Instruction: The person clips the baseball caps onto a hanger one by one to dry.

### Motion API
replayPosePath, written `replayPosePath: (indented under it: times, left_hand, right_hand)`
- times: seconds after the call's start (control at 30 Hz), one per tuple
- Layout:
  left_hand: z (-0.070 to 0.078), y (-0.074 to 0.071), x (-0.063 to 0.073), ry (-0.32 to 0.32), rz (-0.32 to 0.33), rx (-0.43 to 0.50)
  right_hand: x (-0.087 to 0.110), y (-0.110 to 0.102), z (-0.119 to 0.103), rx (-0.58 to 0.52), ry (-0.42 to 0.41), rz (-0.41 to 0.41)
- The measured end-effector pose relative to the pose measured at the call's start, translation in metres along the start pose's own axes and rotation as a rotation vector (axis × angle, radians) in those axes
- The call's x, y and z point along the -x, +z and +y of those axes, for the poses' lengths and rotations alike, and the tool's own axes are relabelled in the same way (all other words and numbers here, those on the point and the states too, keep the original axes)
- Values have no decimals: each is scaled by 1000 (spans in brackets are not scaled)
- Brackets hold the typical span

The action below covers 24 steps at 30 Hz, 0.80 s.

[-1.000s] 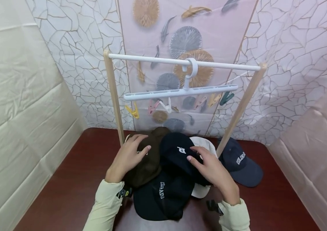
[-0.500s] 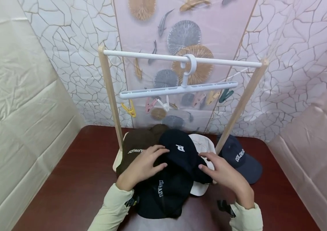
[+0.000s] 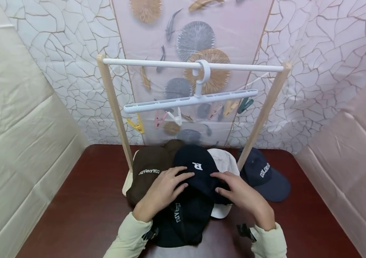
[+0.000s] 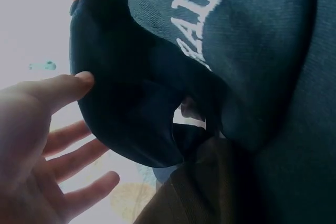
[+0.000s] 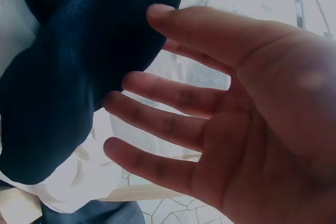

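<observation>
A navy cap [image 3: 192, 156] with a white R lies atop a heap of caps, between my two hands. My left hand [image 3: 165, 188] is at its left side, fingers reaching over it; in the left wrist view the thumb [image 4: 79, 82] overlaps the dark cap's edge, the other fingers lying partly behind. My right hand [image 3: 242, 191] is at the cap's right edge, thumb and fingers spread and nearly straight in the right wrist view. Whether either hand firmly touches the cap is hard to tell. Below lies a black cap [image 3: 189, 222] with lettering.
Brown caps [image 3: 145, 161] lie left, a white cap [image 3: 223, 159] behind, and a slate-blue cap [image 3: 270, 179] right. Over them stands a wooden rack [image 3: 113, 100] with a white bar [image 3: 157, 63], a hanger [image 3: 192, 101] and several coloured clips [image 3: 160, 119].
My left hand has moved right, from over the brown cap to the navy cap. My right hand has shifted slightly right, then back left beside the navy cap. The view has shifted a little.
</observation>
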<state>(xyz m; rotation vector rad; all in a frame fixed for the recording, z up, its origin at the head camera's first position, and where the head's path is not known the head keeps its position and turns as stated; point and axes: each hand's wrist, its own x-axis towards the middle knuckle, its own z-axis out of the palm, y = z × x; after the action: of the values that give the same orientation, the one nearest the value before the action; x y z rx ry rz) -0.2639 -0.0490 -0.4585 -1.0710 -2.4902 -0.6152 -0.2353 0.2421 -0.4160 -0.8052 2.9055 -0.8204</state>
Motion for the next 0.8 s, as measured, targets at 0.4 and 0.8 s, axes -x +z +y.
replayPosePath:
  times: [0.4,0.8]
  left_hand:
    - [0,1,4,-34,107,13]
    - [7,-13,1,-85,314,165]
  right_hand:
    - [-5,14,-1,84,-30,141]
    - [-6,11,-9,34,-52,327]
